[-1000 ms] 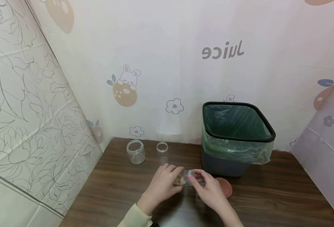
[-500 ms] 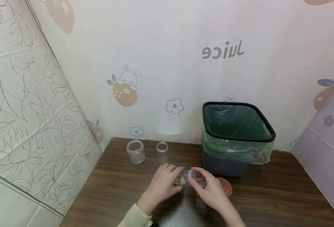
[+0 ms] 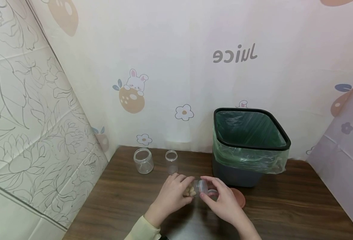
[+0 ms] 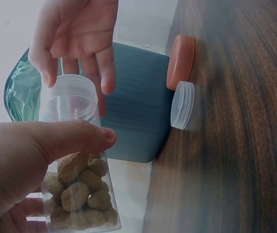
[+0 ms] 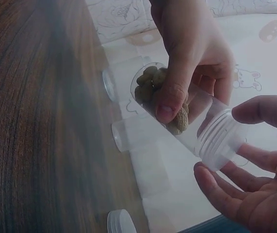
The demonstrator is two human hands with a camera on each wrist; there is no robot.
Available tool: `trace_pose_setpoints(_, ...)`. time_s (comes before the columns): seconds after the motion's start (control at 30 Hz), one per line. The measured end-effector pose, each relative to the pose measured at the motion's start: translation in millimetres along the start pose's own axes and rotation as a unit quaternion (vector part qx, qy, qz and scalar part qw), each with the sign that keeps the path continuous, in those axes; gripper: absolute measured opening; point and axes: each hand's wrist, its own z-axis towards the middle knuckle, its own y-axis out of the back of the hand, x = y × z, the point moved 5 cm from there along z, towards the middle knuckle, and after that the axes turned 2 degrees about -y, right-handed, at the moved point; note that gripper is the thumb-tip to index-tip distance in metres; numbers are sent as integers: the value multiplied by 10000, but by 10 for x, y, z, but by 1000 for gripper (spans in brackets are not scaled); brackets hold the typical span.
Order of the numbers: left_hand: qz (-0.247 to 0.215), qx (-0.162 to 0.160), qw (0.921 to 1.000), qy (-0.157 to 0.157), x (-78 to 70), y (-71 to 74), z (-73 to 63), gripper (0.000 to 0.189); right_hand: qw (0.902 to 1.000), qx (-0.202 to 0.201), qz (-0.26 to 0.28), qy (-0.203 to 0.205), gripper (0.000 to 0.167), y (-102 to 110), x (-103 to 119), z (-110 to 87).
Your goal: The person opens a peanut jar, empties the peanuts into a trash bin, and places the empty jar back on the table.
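Observation:
My left hand (image 3: 171, 196) grips a clear jar (image 3: 196, 188) that lies tilted on its side above the table, its mouth toward the right. Several peanuts in their shells (image 4: 77, 194) fill the jar's bottom part. A translucent screw lid (image 5: 223, 143) caps the mouth. Thumb and fingertips of my right hand (image 3: 224, 203) hold this lid at opposite edges, with the palm apart from it. On the table by the right hand are another translucent lid (image 4: 182, 105) and an orange-red lid (image 3: 238, 197), the latter partly hidden by that hand in the head view.
A wide clear jar (image 3: 144, 162) and a slim clear jar (image 3: 172, 161) stand uncapped at the back left of the wooden table (image 3: 128, 200). At the back right is a grey bin (image 3: 234, 171) with a black rim and green liner.
My right thumb and fingers have spread a little wider and shifted round the lid, so more of it shows. The left hand and jar have hardly moved.

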Motion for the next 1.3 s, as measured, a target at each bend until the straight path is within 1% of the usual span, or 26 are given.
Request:
trace_pose_setpoints(0.23,0,-57,10000,-16,3,1,-8,65,9981,3,-5,609,56,33,42,-10)
trace_pose_setpoints(0.37,14,-78,10000,-12,6,3,-12,65,9968,-65,-12,798,58,59,64,-11)
trace_pose_setpoints(0.77,14,-95,10000,20,29,1,-11,65,9958,-161,-103,901,65,109,78,2)
trace_pose_setpoints(0.97,0,-46,10000,57,47,0,-13,66,9948,-184,-254,971,63,169,69,-14)
trace_pose_setpoints(1.2,-29,-57,9999,96,68,5,-13,67,9943,-501,-627,699,67,309,24,-30)
trace_pose_setpoints(1.3,-48,-72,9999,90,74,9,-10,68,9935,-556,-776,612,64,358,2,-31)
